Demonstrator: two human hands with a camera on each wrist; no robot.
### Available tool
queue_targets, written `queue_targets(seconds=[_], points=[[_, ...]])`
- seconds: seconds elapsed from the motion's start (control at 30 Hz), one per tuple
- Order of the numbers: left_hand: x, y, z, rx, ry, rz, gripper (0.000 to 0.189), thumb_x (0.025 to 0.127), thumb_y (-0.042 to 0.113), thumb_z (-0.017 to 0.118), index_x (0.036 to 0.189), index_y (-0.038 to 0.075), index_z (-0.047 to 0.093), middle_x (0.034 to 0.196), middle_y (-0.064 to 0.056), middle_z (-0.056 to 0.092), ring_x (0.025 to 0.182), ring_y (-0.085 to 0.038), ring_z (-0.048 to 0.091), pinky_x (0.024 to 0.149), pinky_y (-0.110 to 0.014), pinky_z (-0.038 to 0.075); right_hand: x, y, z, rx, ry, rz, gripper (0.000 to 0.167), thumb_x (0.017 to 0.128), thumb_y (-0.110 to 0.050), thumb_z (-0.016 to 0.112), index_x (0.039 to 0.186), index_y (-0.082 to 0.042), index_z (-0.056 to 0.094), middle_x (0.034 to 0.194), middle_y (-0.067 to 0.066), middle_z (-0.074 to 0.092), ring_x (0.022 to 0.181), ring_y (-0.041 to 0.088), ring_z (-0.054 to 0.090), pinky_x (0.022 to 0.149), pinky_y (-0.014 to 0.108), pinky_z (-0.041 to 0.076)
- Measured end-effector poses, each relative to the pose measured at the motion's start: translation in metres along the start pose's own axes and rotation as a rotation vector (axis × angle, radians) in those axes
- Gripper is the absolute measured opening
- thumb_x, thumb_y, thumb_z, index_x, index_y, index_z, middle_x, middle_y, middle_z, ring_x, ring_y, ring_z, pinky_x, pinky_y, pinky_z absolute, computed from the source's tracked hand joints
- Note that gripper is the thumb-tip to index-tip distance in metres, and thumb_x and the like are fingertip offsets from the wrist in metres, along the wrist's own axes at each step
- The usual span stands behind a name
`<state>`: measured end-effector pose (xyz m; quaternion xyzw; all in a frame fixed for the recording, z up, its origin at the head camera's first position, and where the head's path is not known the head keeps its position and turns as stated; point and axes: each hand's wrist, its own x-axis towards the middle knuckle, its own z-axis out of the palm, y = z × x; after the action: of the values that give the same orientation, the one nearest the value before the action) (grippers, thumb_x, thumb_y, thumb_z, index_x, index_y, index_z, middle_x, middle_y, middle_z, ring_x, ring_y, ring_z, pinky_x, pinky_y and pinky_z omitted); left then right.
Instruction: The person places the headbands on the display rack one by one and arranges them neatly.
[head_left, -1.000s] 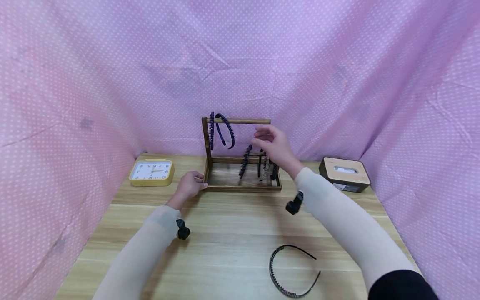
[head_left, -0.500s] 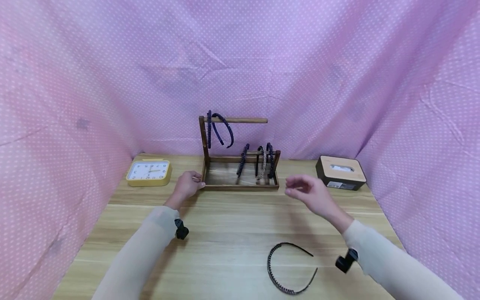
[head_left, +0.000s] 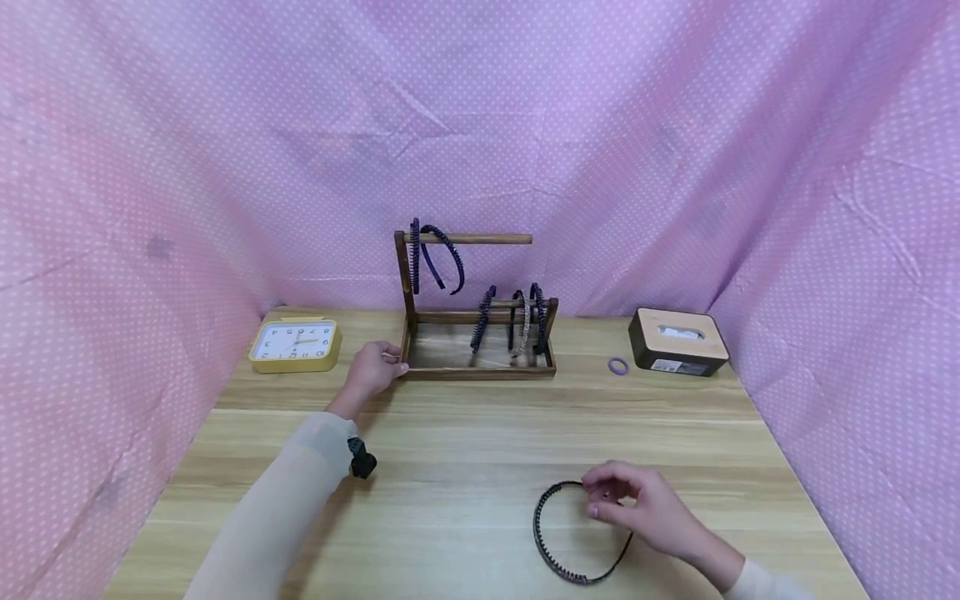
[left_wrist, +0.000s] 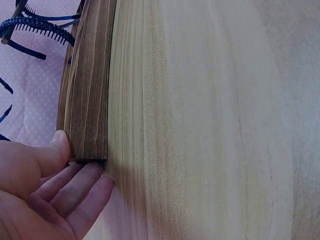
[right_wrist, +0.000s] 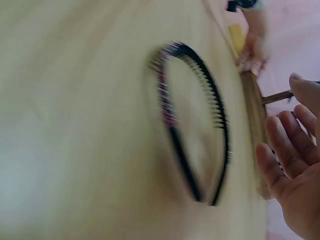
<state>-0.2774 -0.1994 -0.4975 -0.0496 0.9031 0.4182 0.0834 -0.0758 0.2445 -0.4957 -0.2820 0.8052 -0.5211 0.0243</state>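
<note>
A dark toothed headband (head_left: pixel 538 533) lies on the table near the front. My right hand (head_left: pixel 641 508) is over its open ends, fingers loosely bent and holding nothing; the right wrist view shows the fingers (right_wrist: pixel 290 145) apart from the headband (right_wrist: pixel 166 100). Further back stands a wooden headband rack (head_left: pixel 480 374) with a tray base. My left hand (head_left: pixel 372 369) holds the left front corner of that tray, the thumb at its wall and the fingers against its end (left_wrist: pixel 90 125). Two dark headbands (head_left: pixel 453 258) hang on the upper bar. Several more (head_left: pixel 483 321) hang on the lower bar.
A yellow clock (head_left: pixel 296 346) lies at the left of the table. On the right are a tissue box (head_left: pixel 678 342) and a small purple ring (head_left: pixel 618 366). Pink dotted cloth (head_left: pixel 480 125) encloses the back and sides.
My right hand has moved from the rack down and toward me, to the headband on the table. The purple ring now shows. My left hand stays at the tray corner.
</note>
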Motion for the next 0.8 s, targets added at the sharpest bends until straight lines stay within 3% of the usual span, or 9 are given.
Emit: queue_targets(seconds=[0.2, 0.5, 0.8], points=[[0.002, -0.002, 0.000, 0.004, 0.004, 0.009, 0.037, 0.098, 0.013, 0.071, 0.130, -0.003, 0.062, 0.128, -0.025, 0.067, 0.119, -0.037, 0.065, 0.095, -0.044, 0.057, -0.022, 0.006, 0.021, 0.068, -0.095, -0.001, 0.031, 0.089, -0.007, 0.079, 0.117, 0.001, 0.068, 0.102, 0.014, 0.073, 0.085, 0.017, 0.071, 0.072, 0.029, 0.060], [0.007, -0.005, 0.001, -0.022, 0.003, 0.021, 0.038, 0.097, 0.013, 0.072, 0.129, -0.003, 0.062, 0.127, -0.025, 0.068, 0.118, -0.038, 0.065, 0.098, -0.046, 0.055, -0.030, 0.009, 0.034, -0.074, -0.178, -0.011, 0.035, 0.086, -0.019, 0.084, 0.117, -0.009, 0.071, 0.105, 0.001, 0.076, 0.088, 0.012, 0.070, 0.072, 0.026, 0.058], [0.005, -0.005, 0.002, -0.026, 0.007, 0.020, 0.037, 0.096, 0.012, 0.072, 0.128, -0.004, 0.063, 0.126, -0.025, 0.069, 0.118, -0.038, 0.066, 0.097, -0.046, 0.056, -0.034, 0.014, 0.041, -0.088, -0.228, -0.007, 0.035, 0.086, -0.026, 0.085, 0.116, -0.014, 0.072, 0.108, -0.004, 0.076, 0.095, 0.005, 0.069, 0.076, 0.023, 0.059]])
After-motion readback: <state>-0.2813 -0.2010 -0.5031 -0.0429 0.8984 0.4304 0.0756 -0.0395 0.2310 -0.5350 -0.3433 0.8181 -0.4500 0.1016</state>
